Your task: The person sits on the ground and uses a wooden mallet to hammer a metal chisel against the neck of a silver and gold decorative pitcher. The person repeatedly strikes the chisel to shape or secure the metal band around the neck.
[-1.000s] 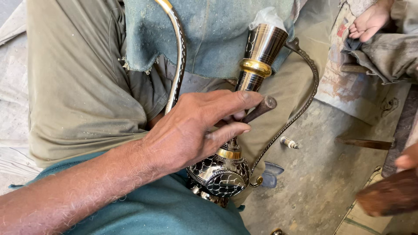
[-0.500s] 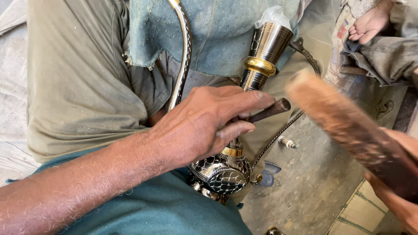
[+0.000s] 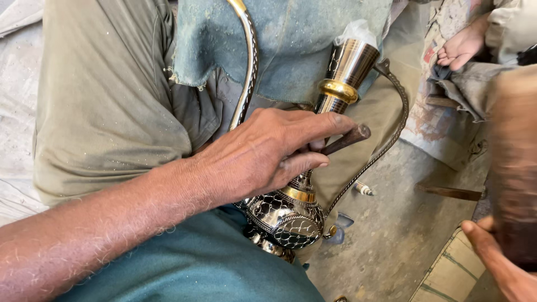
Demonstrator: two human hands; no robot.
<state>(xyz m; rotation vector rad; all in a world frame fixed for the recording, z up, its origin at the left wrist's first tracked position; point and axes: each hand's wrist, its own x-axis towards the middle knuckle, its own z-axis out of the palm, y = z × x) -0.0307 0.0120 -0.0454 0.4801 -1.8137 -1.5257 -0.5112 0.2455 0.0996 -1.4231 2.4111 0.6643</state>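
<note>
We clamp the chisel [image 3: 347, 138] in our left hand [image 3: 263, 154] against the ewer [image 3: 296, 196] neck; the ewer lies across our lap. Our right hand [image 3: 503, 268], beside the ewer, grips a blurred mallet [image 3: 514, 168]. Keep the chisel steady, strikes light.

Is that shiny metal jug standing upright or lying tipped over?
Tipped. The silver-and-brass long-necked jug leans across the person's lap, neck slanting up and right, steadied by the left hand.

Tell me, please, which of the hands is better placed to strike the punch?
Probably the right hand: it grips the blurred wooden mallet, free beside the work, while the left hand is busy pinning the punch against the neck of the jug.
</note>
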